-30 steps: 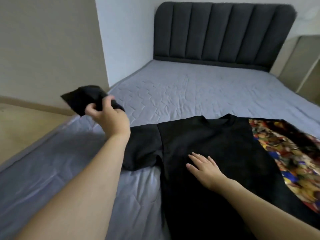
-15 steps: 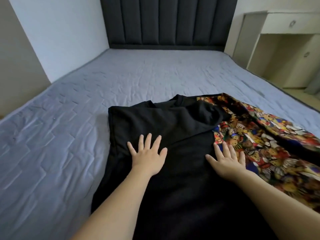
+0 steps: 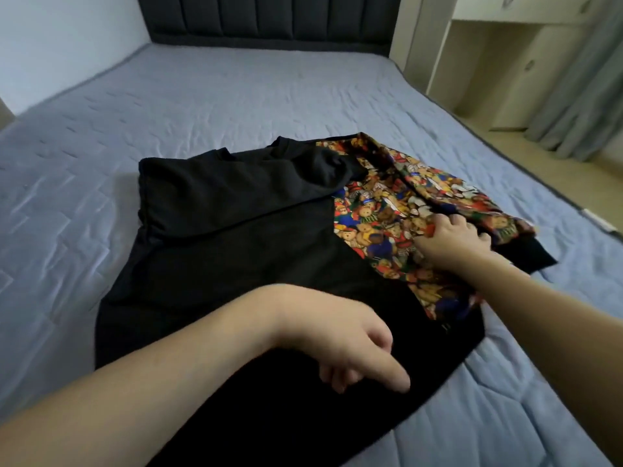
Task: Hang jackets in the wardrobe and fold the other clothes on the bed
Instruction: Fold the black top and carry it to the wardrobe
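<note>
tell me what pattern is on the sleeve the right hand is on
Teddy bears in red, blue, green and brown on the sleeve, head view.

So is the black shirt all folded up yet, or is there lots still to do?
Not yet. The black shirt lies flat on the bed with its left sleeve already folded in across the chest. Now the right hand takes a grip on the teddy-bear print sleeve, likely to fold it in too, while the left hand hovers over the hem. The lower half still needs folding up. No jackets or wardrobe show here.
</note>
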### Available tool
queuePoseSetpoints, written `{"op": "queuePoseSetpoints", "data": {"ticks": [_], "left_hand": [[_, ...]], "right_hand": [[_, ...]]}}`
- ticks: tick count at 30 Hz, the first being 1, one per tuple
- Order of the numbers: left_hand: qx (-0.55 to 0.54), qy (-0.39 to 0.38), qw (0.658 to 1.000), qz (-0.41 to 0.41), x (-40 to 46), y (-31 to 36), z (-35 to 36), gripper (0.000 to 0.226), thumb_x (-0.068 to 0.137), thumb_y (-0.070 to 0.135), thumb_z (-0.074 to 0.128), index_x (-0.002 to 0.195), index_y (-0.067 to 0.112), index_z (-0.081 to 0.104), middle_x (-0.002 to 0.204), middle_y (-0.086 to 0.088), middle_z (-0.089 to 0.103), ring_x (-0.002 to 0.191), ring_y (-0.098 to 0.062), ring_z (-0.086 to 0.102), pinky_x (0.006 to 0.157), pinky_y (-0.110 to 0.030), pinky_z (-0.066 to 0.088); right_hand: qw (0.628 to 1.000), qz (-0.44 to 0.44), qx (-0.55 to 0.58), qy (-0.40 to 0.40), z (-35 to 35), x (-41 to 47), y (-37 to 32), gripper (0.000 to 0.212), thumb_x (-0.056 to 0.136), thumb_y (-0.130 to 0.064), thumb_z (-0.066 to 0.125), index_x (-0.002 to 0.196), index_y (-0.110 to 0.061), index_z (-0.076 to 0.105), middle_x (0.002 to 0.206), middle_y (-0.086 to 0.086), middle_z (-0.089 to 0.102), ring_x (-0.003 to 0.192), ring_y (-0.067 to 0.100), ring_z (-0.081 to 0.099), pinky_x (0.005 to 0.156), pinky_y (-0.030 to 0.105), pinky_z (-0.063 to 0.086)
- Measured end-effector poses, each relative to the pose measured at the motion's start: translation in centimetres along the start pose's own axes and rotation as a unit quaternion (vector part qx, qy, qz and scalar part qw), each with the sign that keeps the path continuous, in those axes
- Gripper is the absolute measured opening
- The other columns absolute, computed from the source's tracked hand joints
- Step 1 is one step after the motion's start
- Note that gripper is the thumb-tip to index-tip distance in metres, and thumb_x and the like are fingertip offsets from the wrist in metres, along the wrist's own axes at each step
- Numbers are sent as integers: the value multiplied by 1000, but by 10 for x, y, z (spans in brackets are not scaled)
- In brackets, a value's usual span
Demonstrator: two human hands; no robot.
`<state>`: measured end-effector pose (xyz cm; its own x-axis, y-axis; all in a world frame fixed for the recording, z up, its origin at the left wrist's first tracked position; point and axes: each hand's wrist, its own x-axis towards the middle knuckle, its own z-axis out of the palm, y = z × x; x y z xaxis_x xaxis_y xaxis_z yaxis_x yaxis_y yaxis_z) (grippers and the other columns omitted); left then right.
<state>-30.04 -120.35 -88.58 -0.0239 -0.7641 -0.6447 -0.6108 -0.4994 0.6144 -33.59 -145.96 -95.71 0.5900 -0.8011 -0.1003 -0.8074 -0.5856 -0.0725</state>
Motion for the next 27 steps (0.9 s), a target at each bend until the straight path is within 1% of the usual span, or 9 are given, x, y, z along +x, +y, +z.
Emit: {"op": "queuePoseSetpoints", "data": {"ticks": [4, 7, 10, 12, 15, 18, 20, 23, 27], "left_hand": [[359, 114, 920, -107, 42, 22, 47, 79, 71, 71, 64, 122, 14, 48, 113, -8, 54, 100, -29, 57, 78, -38, 51], [400, 153, 897, -108, 62, 22, 60, 49, 82, 44, 63, 117, 11, 50, 113, -9, 57, 99, -29, 59, 76, -38, 51], [330, 160, 927, -81, 65, 23, 42, 5, 83, 15, 53, 88, 14, 56, 92, -7, 62, 81, -25, 60, 62, -30, 46], [192, 145, 969, -58, 55, 23, 20, 12, 82, 10, 50, 71, 14, 49, 70, -3, 56, 61, -18, 52, 50, -23, 38], [92, 59, 992, -57, 41, 23, 10, 12, 85, 10, 53, 75, 14, 50, 70, -2, 54, 58, -15, 49, 53, -26, 41], [97, -100, 980, -142, 45, 25, 23, 22, 90, 31, 61, 102, 15, 52, 85, -3, 53, 76, -20, 56, 70, -41, 55], [82, -91, 982, -146, 55, 33, 22, 38, 89, 50, 58, 100, 14, 53, 87, -6, 54, 76, -25, 58, 67, -41, 56], [207, 24, 973, -102, 70, 43, 9, 39, 95, 53, 47, 111, 18, 52, 95, -4, 54, 74, -18, 56, 62, -35, 55], [235, -72, 953, -177, 101, 44, -8, 41, 97, 44, 49, 127, 17, 50, 97, -5, 58, 89, -23, 62, 80, -39, 55]], "right_hand": [[970, 112, 202, -75, -9, -12, 61, 74, 84, -57, 51, 137, -6, 42, 136, 19, 47, 122, 36, 47, 102, 42, 41], [803, 130, 574, -96, -12, -22, 76, 31, 83, -24, 50, 104, -5, 62, 93, 10, 65, 78, 25, 62, 65, 30, 49], [688, 102, 701, -158, -9, -38, 88, 37, 65, -6, 36, 87, 2, 65, 87, 13, 68, 68, 26, 66, 60, 28, 50], [704, 60, 662, -251, -11, -54, 85, 26, 75, -3, 37, 71, -3, 63, 76, 10, 67, 60, 21, 65, 64, 29, 47], [727, 27, 590, -350, -20, -52, 79, 15, 91, -13, 52, 87, -6, 64, 80, 8, 71, 66, 17, 68, 75, 28, 51], [876, 57, 303, -371, -41, -41, 80, 21, 93, -20, 58, 81, -3, 62, 67, 9, 69, 53, 17, 65, 59, 23, 52], [919, 70, 138, -363, -50, -38, 91, 25, 96, -23, 56, 81, -4, 60, 74, 9, 67, 58, 17, 63, 55, 20, 50], [889, 156, 145, -405, -44, -39, 113, 32, 91, -33, 65, 94, 0, 61, 106, 14, 67, 96, 28, 64, 87, 37, 53], [910, 196, 241, -275, -24, -26, 131, 43, 89, -44, 64, 99, -5, 48, 82, 13, 53, 67, 26, 52, 62, 35, 48]]}}
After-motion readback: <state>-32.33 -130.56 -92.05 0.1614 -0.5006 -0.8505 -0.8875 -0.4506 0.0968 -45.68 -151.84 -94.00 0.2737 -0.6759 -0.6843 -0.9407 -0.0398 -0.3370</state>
